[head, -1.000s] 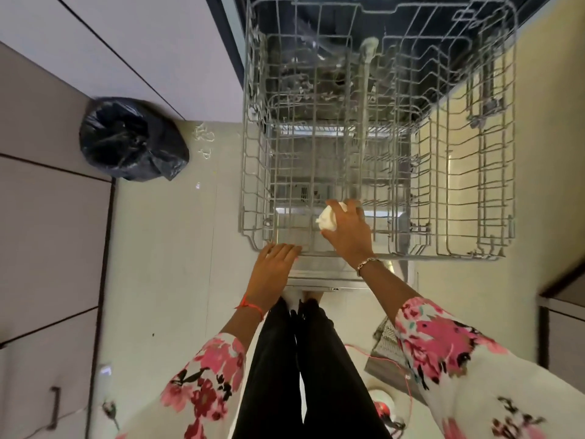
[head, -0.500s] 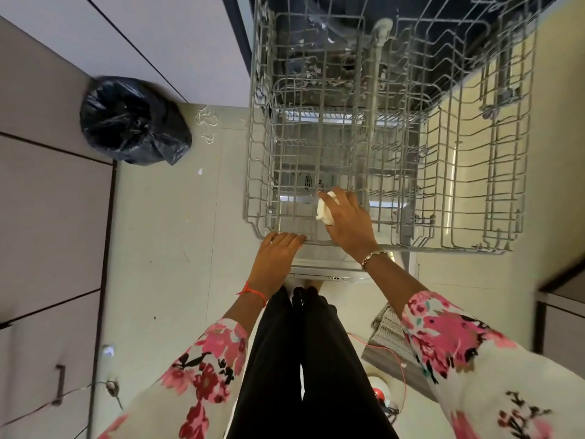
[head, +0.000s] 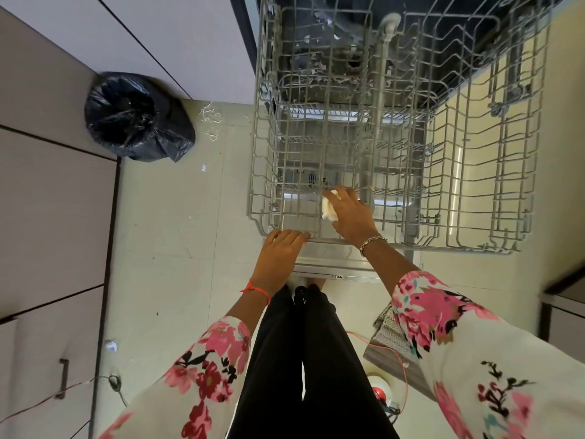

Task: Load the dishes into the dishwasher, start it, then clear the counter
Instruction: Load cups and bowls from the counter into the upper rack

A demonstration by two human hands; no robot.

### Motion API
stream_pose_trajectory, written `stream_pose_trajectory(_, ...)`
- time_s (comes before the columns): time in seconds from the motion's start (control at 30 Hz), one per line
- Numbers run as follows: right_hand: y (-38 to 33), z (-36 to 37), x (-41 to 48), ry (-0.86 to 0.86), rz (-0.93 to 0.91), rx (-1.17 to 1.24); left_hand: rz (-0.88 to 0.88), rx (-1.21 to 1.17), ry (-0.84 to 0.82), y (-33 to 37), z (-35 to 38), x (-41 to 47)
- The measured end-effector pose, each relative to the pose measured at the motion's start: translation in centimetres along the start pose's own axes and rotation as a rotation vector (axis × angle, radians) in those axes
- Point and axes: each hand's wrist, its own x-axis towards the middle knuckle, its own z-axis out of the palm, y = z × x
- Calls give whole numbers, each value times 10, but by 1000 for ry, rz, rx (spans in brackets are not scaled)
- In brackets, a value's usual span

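**Right hand (head: 351, 213) grip on a small white item (head: 327, 209), over the pulled-out rack (head: 257, 147)**

We log the grip as curled, pinching the item, whose kind we cannot tell. The item juts from the grip's thumb side, just above the bare front wires. Left hand (head: 281, 251): fingers flat on the front rail. Risks, as we judge them: the item drops through the wide wire gaps, or the rack rolls under the pressing hand.

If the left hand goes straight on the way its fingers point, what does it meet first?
The front rim of the wire rack; the left hand seems to touch it, though depth is unclear.
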Motion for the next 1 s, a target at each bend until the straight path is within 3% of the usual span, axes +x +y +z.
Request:
stream_pose_trajectory(0.73, -3, -13, -18, -44, 23, 31, 81, 71, -12, -7, -7, -4)
stream_pose_trajectory(1.0, -48, -67, -35, -69, -41, 1, -47, 198, 15, -30, -83, -29)
